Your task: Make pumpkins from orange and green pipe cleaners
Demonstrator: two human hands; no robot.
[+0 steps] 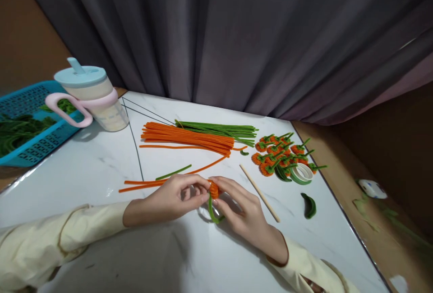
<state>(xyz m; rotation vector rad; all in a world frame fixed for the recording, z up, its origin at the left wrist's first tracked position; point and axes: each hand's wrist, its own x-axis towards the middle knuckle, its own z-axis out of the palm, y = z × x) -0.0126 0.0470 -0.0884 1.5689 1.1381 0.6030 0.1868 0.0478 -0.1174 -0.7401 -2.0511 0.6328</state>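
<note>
Two hands meet on one little orange coil (214,189) with a green stem (211,209), just above the table (101,167) near its front edge. The left hand (171,200) pinches the coil from the left side, and the right hand (241,209) pinches it from the right. To wrap it well, I think the fingers should hold the fuzzy wire tight and turn it slowly. A thin wooden stick (260,193) lies just right of the hands. Finished orange pieces (280,153) sit near the right edge. Long orange wires (187,139) and green wires (216,128) lie toward the back.
</note>
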